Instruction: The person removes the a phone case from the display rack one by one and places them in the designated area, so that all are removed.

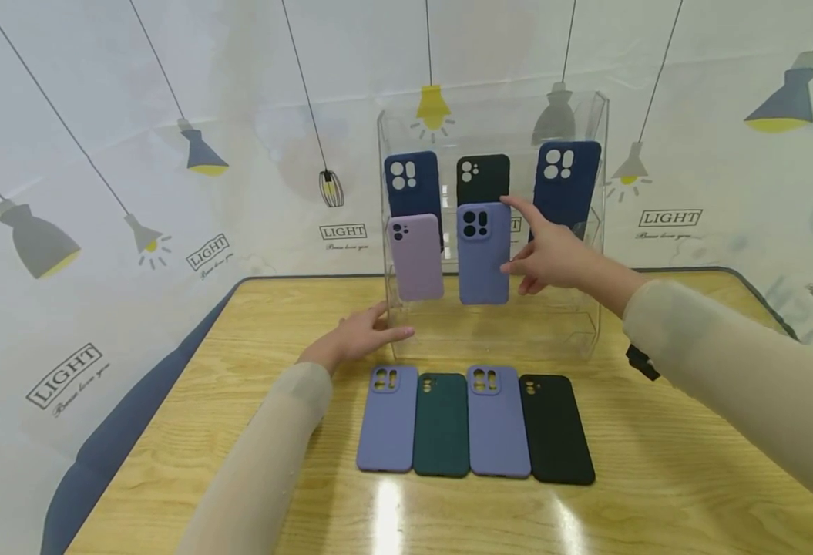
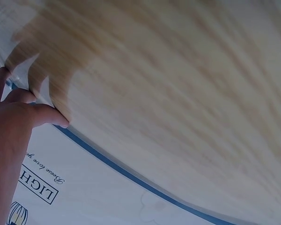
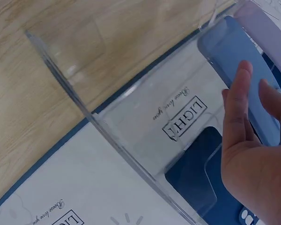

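A clear acrylic tiered stand (image 1: pixel 489 343) holds upright phone cases. My right hand (image 1: pixel 552 253) touches the periwinkle phone case (image 1: pixel 484 266) in its middle column. The index fingertip is at the case's top right corner and the thumb at its right edge; in the right wrist view, this hand (image 3: pixel 253 150) overlaps the same case (image 3: pixel 232 47). Beside the stand's lower left corner, my left hand (image 1: pixel 354 337) rests with its thumb reaching across the side. The left wrist view has that hand's (image 2: pixel 18 112) fingers spread, tips down at the wood-grain surface.
Beside the periwinkle case stands a lilac case (image 1: pixel 416 258). Navy cases (image 1: pixel 411 189) (image 1: pixel 567 181) and a black case (image 1: pixel 482 177) fill the tier behind. On the wooden table (image 1: pixel 240 416), periwinkle (image 1: pixel 388 424), dark green (image 1: pixel 441 428) and black (image 1: pixel 560 432) cases lie in a row.
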Tool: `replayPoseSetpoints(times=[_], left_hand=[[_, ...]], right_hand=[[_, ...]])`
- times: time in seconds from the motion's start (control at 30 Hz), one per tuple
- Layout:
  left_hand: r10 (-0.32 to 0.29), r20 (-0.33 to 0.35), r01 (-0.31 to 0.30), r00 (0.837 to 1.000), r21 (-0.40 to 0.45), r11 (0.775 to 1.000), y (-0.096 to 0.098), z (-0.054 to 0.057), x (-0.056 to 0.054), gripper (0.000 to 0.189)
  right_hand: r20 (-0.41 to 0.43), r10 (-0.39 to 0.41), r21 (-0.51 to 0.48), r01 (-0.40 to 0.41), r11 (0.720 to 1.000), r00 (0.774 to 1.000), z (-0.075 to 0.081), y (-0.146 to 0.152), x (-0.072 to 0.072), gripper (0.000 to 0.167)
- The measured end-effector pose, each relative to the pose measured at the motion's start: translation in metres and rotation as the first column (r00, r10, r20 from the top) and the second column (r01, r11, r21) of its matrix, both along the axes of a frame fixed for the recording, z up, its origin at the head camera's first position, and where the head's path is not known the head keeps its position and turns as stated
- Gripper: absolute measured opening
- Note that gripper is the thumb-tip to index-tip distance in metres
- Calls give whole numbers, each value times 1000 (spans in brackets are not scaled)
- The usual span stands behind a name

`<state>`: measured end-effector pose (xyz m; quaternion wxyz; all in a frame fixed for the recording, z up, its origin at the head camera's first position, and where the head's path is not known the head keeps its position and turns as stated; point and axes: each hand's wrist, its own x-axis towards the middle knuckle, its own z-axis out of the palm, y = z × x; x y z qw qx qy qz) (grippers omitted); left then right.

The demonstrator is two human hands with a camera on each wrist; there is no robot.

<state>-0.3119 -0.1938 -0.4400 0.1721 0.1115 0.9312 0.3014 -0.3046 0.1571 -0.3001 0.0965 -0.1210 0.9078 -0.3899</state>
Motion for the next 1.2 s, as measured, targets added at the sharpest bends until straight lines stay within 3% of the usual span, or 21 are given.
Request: replayPoseSetpoints(times=[0.23,0.4,0.83,1.2], left_hand=[[0,-3,0,1000,0,1000,1,1,0,108],[5,-3,-5,1000,5,1000,0,0,-1,101],[2,-13,-2,1000,-11,1000,-1,1,2,102],[8,0,-8,1000,-19,1000,2,1,0,101]], right_hand=[[-125,-54,-26,51,998,991,-21,0,3,105],[-168,-116,-52,109,993,979,-31,-1,4,104],[-222,-119,-16,118,993,968,-35,-7,2,105],[-212,-127,-5,129,992,969,-32,-7,-3,104]])
